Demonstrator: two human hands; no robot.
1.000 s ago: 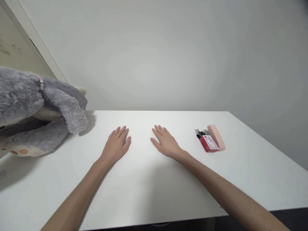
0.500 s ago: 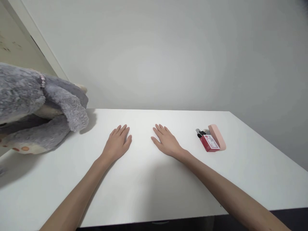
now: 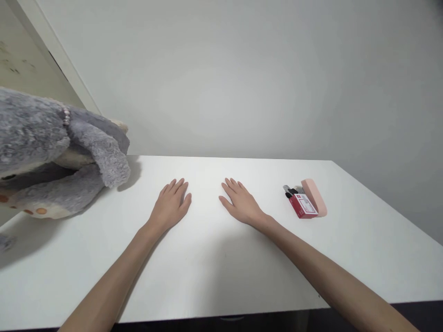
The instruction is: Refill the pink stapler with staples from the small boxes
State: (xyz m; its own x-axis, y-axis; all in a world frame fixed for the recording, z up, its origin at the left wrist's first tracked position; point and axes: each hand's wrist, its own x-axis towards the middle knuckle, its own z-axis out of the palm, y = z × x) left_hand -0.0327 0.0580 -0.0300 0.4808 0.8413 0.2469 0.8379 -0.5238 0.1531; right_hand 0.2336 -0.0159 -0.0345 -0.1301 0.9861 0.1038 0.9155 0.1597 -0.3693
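Observation:
My left hand (image 3: pixel 170 206) lies flat, palm down, on the white table (image 3: pixel 214 272), fingers stretched out and holding nothing. My right hand (image 3: pixel 240 203) rests the same way a short gap to its right, also open and empty. To the right of my right hand sit a small red box (image 3: pixel 303 205), a pink case (image 3: pixel 314 197) leaning against it, and a small dark object (image 3: pixel 288 190) just behind the box. None of them touches my hands.
A large grey plush toy (image 3: pixel 51 157) lies on the table's far left corner, with a bead string near its neck. A plain white wall runs behind the table. The table's front edge is at the bottom, with dark floor beyond.
Both hands stay flat in place. The view has shifted slightly, so the plush toy and the objects sit a little further right in frame.

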